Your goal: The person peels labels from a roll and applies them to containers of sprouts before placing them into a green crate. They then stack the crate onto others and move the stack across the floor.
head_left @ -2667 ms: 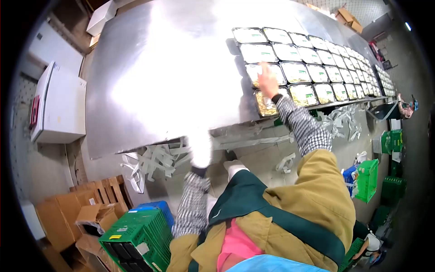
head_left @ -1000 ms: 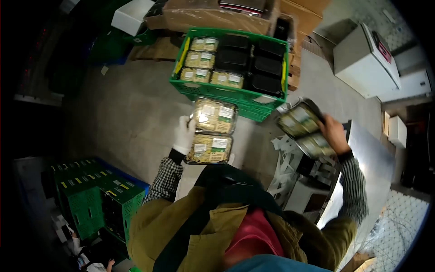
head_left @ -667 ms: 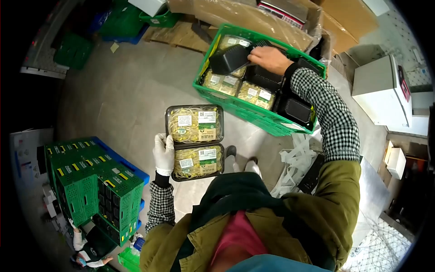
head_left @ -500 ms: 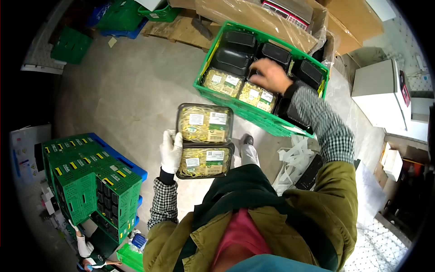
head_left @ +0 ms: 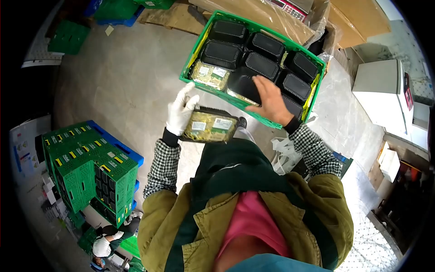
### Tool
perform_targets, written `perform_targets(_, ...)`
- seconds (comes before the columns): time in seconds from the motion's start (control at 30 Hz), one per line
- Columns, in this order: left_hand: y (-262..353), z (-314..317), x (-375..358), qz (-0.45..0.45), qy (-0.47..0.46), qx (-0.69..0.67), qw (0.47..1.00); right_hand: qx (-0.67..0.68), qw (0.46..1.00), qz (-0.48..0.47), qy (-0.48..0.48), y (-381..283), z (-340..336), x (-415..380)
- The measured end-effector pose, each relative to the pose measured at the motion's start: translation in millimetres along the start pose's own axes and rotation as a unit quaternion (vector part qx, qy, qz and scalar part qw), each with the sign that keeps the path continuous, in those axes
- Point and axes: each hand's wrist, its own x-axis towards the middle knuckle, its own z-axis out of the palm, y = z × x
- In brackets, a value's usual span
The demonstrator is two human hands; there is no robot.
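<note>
My left hand [head_left: 181, 111], in a white glove, holds a pack of bean sprouts [head_left: 209, 126] at its left end. This is a black tray with a clear top and white and green labels, tilted in front of my body. My bare right hand [head_left: 270, 100] has its fingers spread against an upside-down black tray [head_left: 243, 85] at the near side of the green crate [head_left: 263, 121]. Left of that tray, another sprout pack [head_left: 210, 75] lies label up in the crate. Several more black trays [head_left: 261, 66] lie bottom up around it.
Stacked green crates [head_left: 90, 167] stand on a blue pallet at left, with another person [head_left: 105, 245] crouching below them. Cardboard [head_left: 253, 18] wrapped in plastic borders the crate's far side. A white cabinet [head_left: 378, 93] is at right, and white plastic strips [head_left: 284, 154] lie on the floor.
One of the two sprout packs has left my left hand. An upside-down tray now covers the right near pack in the crate. My right hand has come down to it; the remaining pack has tilted.
</note>
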Motion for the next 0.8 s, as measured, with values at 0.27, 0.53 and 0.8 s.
perform_targets(0.27, 33.0, -2.0, 83.3, 0.290, -0.055, 0.009, 0.955, 0.255, 0.962, 0.069, -0.062, -49.5, 34.7, 55.4)
perform_targets(0.53, -89.2, -27.0, 190.0, -0.005, 0.034, 0.210, 0.977, -0.022, 0.997, 0.049, 0.048, -42.9, 135.4, 82.5)
perform_targets(0.8, -132.1, 37.6, 232.9, -0.118, -0.156, 0.366, 0.910, -0.268, 0.876, 0.308, 0.258, 143.2, 50.9, -69.0)
